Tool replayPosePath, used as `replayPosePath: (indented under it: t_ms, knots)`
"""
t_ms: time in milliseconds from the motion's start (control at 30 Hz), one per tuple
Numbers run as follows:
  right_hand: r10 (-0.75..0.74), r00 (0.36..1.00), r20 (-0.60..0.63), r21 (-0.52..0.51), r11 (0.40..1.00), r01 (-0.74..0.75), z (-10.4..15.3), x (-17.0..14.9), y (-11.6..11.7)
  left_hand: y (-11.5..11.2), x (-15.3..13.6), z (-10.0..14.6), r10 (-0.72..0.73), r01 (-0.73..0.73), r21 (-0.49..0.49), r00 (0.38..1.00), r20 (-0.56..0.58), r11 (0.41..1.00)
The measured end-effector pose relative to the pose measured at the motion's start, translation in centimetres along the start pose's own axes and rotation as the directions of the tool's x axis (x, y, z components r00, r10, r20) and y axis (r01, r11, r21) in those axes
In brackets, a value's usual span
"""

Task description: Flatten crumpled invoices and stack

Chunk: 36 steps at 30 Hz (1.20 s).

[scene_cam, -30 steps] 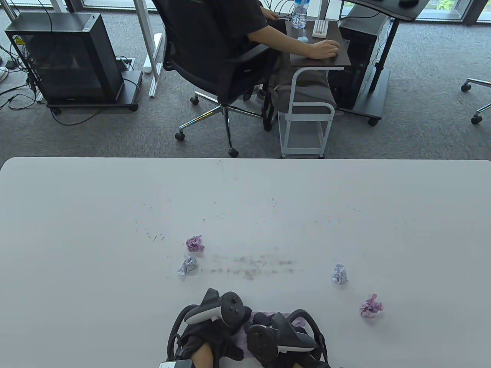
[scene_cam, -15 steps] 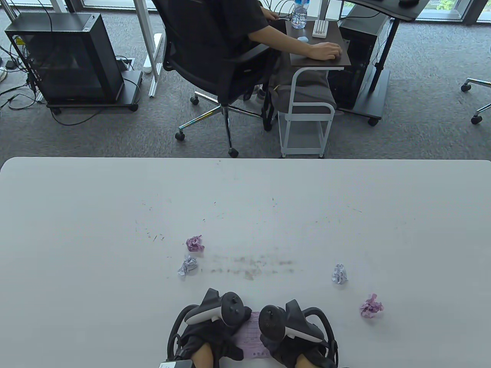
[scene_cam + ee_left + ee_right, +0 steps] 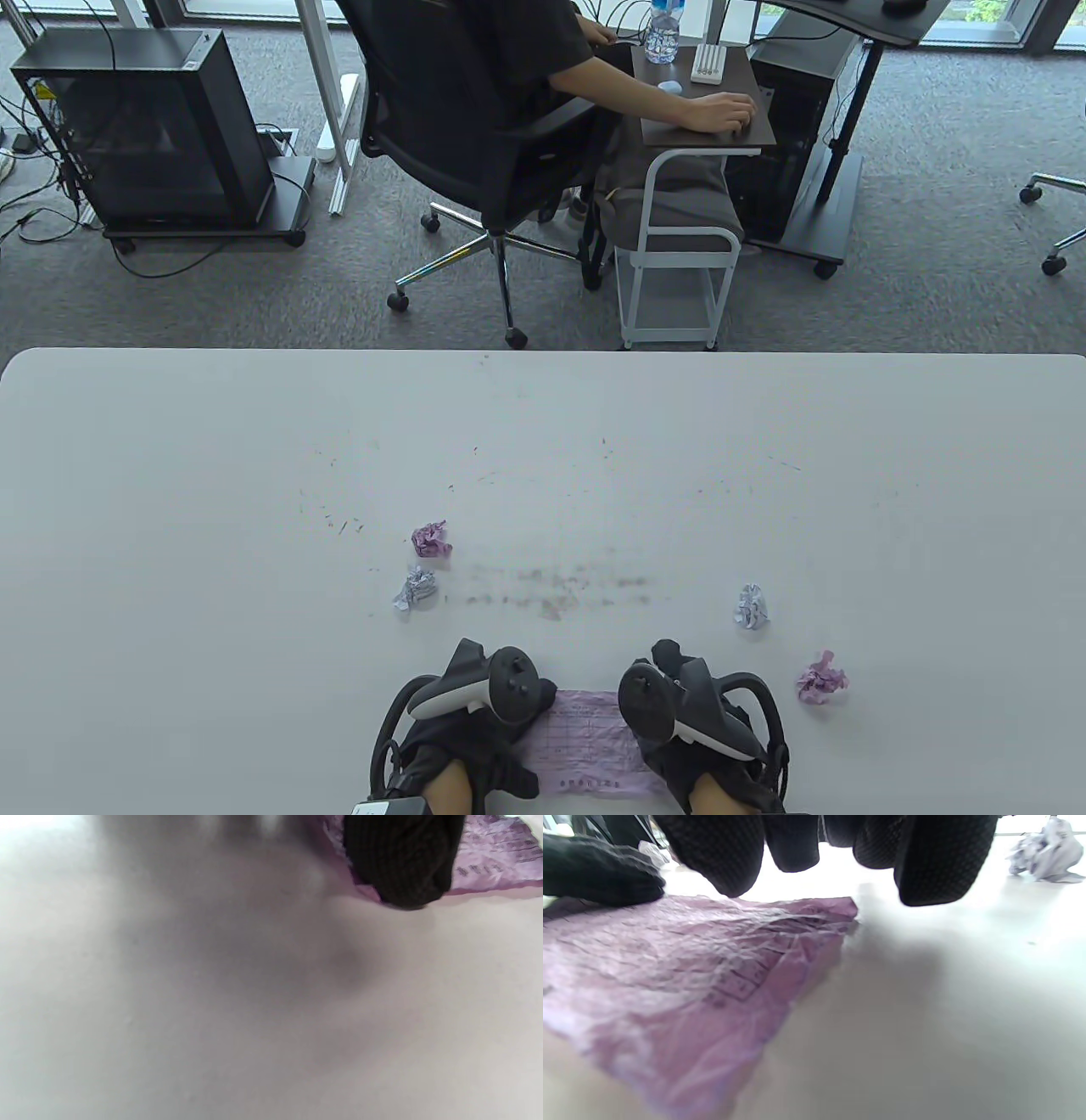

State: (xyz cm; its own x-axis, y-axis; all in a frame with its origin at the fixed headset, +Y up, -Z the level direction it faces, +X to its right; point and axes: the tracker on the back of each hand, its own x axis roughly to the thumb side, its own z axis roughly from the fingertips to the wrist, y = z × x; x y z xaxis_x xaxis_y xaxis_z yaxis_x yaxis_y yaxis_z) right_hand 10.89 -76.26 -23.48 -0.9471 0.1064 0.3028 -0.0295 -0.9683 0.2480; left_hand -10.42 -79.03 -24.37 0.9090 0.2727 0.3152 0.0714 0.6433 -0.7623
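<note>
Pink invoice [image 3: 585, 747] lies flat on counter [image 3: 254, 475] near edge, long axis left-right. Left hand [image 3: 462, 722] presses left end; right hand [image 3: 704, 730] at right end, fingers [image 3: 941, 861] spread, just above paper.

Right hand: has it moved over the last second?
Yes. The right hand slid rightward across the pink invoice, toward the crumpled pink ball, away from the left hand.

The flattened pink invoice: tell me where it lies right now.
In the table view the flattened pink invoice lies at the table's near edge, between the left hand and the right hand.
</note>
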Motion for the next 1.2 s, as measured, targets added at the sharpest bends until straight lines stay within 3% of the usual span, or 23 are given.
replayPosePath:
  t_ms: [167, 233, 400, 633, 833, 1033, 1200]
  knots:
    - [0.027, 0.999, -0.02, 0.148, 0.989, -0.024, -0.5, 0.3, 1.1, 0.0, 0.0, 0.0, -0.001, 0.001, -0.001, 1.0, 0.001, 1.0]
    - [0.026, 0.999, -0.025, 0.117, 0.993, -0.023, -0.6, 0.2, 0.8, 0.0, 0.0, 0.0, -0.001, 0.001, -0.002, 1.0, 0.001, 1.0]
    - [-0.02, 0.997, -0.07, 0.165, 0.986, 0.032, -0.6, -0.2, 0.8, 0.0, 0.0, 0.0, -0.001, 0.001, -0.001, 1.0, 0.002, 1.0]
    - [-0.049, 0.995, -0.086, 0.132, 0.989, 0.06, -0.5, -0.5, 0.9, -0.1, 0.0, 0.1, 0.0, 0.0, 0.0, 1.0, 0.003, 1.0]
    - [-0.066, 0.993, -0.097, 0.014, 0.998, 0.068, -0.3, -0.5, 0.2, -0.1, 0.0, 0.1, 0.004, -0.004, 0.0, 1.0, 0.006, 1.0]
    - [-0.224, 0.974, -0.032, 0.007, 0.974, 0.224, -0.1, -1.1, -0.5, -0.1, -0.1, 0.0, 0.007, -0.007, 0.001, 1.0, 0.008, 1.0]
    - [-0.458, 0.889, 0.002, 0.037, 0.888, 0.458, 0.1, -2.1, -0.9, -0.1, -0.1, 0.0, 0.007, -0.007, 0.001, 1.0, 0.008, 1.0]
